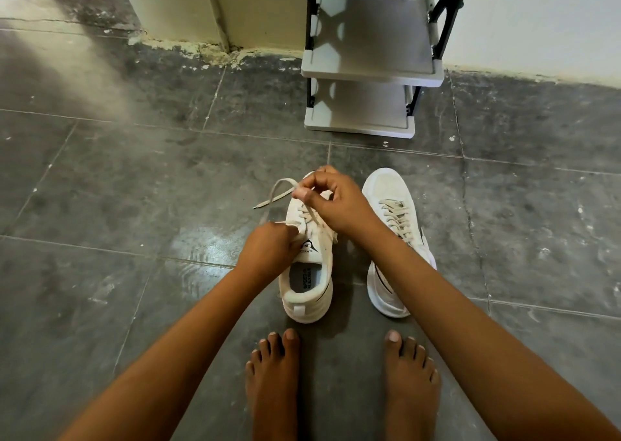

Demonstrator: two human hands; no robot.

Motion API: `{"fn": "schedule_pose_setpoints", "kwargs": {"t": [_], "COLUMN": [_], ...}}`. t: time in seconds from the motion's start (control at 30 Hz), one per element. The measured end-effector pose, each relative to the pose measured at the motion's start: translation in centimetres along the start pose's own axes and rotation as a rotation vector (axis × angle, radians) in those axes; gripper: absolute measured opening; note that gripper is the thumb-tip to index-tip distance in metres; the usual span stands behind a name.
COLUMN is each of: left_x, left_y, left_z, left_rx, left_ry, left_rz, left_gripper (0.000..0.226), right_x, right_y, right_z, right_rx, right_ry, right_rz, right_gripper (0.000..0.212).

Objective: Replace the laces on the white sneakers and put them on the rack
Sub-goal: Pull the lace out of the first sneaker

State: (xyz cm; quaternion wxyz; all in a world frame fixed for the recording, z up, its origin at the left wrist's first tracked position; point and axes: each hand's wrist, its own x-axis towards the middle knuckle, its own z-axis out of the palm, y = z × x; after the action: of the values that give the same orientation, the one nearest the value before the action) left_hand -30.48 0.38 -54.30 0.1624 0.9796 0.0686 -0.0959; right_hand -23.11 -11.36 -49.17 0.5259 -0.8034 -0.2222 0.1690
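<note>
Right hand (331, 202) fingers (302, 192) curled, pinching a beige lace (280, 185) looped up and left of them. Left hand (268, 247) fingers closed on the same lace at the tongue of the near white sneaker (307, 292), directly beneath both hands. Just right of the fingers, the 2nd sneaker (389, 188), laced, on the grey tiled floor (134, 172). Beyond, well apart, a white tiered rack (369, 67) against the wall.

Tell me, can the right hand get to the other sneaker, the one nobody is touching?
Probably yes. The right hand pinches the lace of the left sneaker, so it must let go first. The right sneaker stands just beside it on the floor, with nothing lying between them.
</note>
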Motion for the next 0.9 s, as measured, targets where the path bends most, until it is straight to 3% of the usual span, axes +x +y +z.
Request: {"fn": "schedule_pose_setpoints", "kwargs": {"t": [0.07,0.17,0.3,0.5,0.6,0.7,0.77,0.83,0.9], "left_x": [-0.2,-0.3,0.0,0.1,0.0,0.2,0.2,0.2,0.2], "left_y": [-0.1,-0.5,-0.6,-0.2,0.1,0.2,0.2,0.3,0.3], "left_z": [0.0,0.3,0.5,0.4,0.5,0.5,0.5,0.4,0.5], "left_rx": [-0.037,-0.091,-0.169,-0.153,-0.097,-0.014,-0.033,-0.068,-0.077], "left_ry": [0.007,0.081,0.111,0.045,0.025,-0.018,-0.021,-0.011,-0.005], "left_rz": [-0.001,0.008,-0.002,-0.009,-0.012,-0.006,-0.006,-0.003,0.003], "left_gripper": [0.029,0.03,0.034,0.031,0.032,0.03,0.03,0.029,0.029], "right_x": [0.0,-0.8,-1.4,-0.7,-0.3,0.0,-0.2,-0.2,0.1], "right_y": [0.9,3.1,3.4,2.8,2.4,0.2,-1.3,-1.2,0.5], "right_z": [-0.4,-0.7,-0.3,0.8,0.7,0.0,-0.4,-0.7,-1.1], "right_rx": [-0.226,-0.882,-0.985,-1.165,-1.015,-0.216,0.14,0.099,-0.292], "right_ry": [-0.01,-0.211,-0.198,-0.213,-0.17,-0.117,-0.05,-0.017,-0.061], "right_rz": [-0.004,0.015,-0.02,-0.048,0.064,0.181,0.149,0.127,0.116], "right_gripper": [0.018,0.036,0.041,0.031,0.026,0.015,0.013,0.011,0.019]}}
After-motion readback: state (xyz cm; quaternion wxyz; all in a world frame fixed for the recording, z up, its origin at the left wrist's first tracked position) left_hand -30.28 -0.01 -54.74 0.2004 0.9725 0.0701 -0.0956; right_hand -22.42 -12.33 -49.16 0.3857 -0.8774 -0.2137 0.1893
